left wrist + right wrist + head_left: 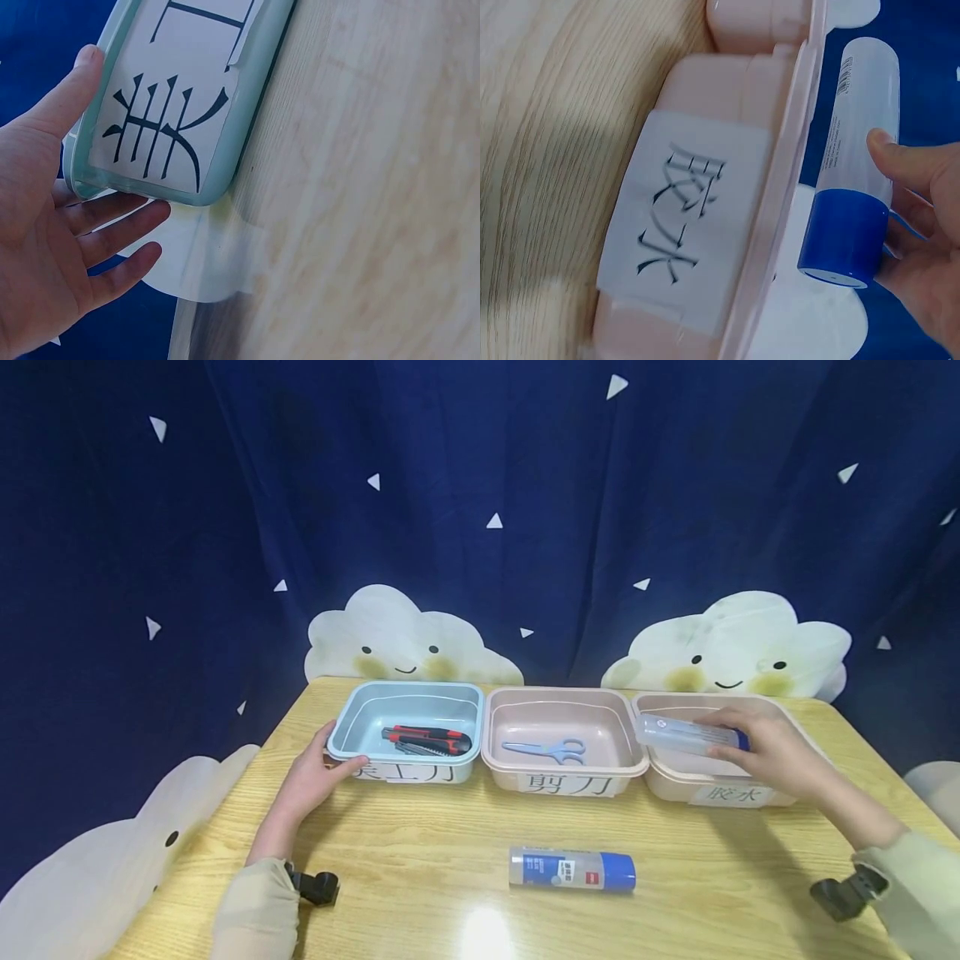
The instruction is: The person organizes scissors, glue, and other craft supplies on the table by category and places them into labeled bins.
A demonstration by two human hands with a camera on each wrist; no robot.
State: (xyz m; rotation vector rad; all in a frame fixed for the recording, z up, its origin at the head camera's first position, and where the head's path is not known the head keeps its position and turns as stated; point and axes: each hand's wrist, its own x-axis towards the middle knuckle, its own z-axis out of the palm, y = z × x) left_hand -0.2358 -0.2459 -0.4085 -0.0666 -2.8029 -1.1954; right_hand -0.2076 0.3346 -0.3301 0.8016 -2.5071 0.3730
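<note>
My left hand (309, 782) grips the left corner of a light blue bin (420, 692), thumb on the front rim and fingers against its side. Two red-and-black utility knives (429, 742) lie inside that bin. My right hand (776, 750) holds a clear glue bottle with a blue cap (678, 735), tilted sideways above the right pink bin (671, 783). In the right wrist view, the thumb presses on the bottle's (859, 142) clear body, and the fingers are partly hidden behind it. Another glue bottle (572, 870) lies on its side on the table, in front of the bins.
A middle pink bin (562, 695) stands between the other two and holds light blue scissors (545, 749). Paper labels with Chinese characters are on the bins' fronts. Behind the wooden table (420, 835) hangs a dark blue curtain (480, 485) with white clouds.
</note>
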